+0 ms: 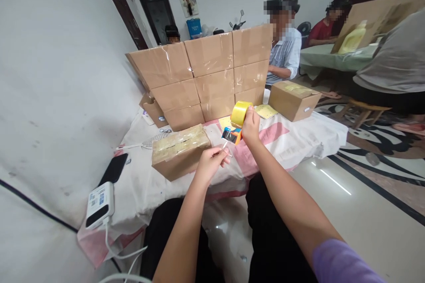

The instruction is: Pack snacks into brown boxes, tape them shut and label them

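My right hand (250, 126) grips an orange tape dispenser (233, 134) carrying a yellow tape roll (240, 112), held just above the low table. My left hand (210, 162) pinches the free end of the clear tape (225, 145) drawn from the dispenser. A small cardboard box (179, 151), wrapped in tape, lies on the cloth-covered table (292, 141) directly left of my left hand.
A wall of stacked sealed boxes (209, 75) stands at the table's back. Another box (294, 99) sits at the right. A phone (113, 169) and a white power bank (99, 203) lie at left. Several people sit beyond the table.
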{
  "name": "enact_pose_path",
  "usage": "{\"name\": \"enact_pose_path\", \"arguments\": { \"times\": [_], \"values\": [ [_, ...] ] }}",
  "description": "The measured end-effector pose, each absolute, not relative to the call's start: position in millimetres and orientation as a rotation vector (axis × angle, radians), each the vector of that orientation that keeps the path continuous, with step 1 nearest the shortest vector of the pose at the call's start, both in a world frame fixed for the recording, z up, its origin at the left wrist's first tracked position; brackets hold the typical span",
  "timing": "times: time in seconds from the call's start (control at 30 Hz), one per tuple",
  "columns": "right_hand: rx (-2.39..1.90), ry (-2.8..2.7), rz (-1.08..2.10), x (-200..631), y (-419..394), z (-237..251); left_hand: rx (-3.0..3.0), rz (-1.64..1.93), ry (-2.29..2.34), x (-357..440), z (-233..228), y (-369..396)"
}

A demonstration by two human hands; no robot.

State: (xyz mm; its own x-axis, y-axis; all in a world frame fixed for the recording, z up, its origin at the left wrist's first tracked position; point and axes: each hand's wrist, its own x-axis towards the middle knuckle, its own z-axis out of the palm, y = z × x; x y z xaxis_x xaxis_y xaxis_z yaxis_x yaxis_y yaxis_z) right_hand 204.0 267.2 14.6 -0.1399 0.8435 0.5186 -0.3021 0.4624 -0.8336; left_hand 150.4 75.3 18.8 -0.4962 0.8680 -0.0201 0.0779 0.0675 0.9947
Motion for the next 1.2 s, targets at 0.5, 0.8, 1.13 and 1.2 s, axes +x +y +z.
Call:
{"name": "enact_pose_path", "arguments": {
  "times": [0.5, 0.8, 1.13, 1.2],
  "values": [
    [-0.526, -1.378, 1.015, 225, 260, 32, 0.986, 1.346, 1.627, 146, 22, 70],
    [-0.447, -1.541, 0.895, 246, 260, 34, 0.988, 1.271, 1.627, 147, 41, 59],
    [-0.491, -1.313, 1.229, 226, 255, 31, 1.006, 1.432, 1.580, 152, 11, 86],
    [-0.484, -1.252, 1.365, 222, 255, 29, 1.076, 1.528, 1.552, 153, 4, 95]
  ]
}}
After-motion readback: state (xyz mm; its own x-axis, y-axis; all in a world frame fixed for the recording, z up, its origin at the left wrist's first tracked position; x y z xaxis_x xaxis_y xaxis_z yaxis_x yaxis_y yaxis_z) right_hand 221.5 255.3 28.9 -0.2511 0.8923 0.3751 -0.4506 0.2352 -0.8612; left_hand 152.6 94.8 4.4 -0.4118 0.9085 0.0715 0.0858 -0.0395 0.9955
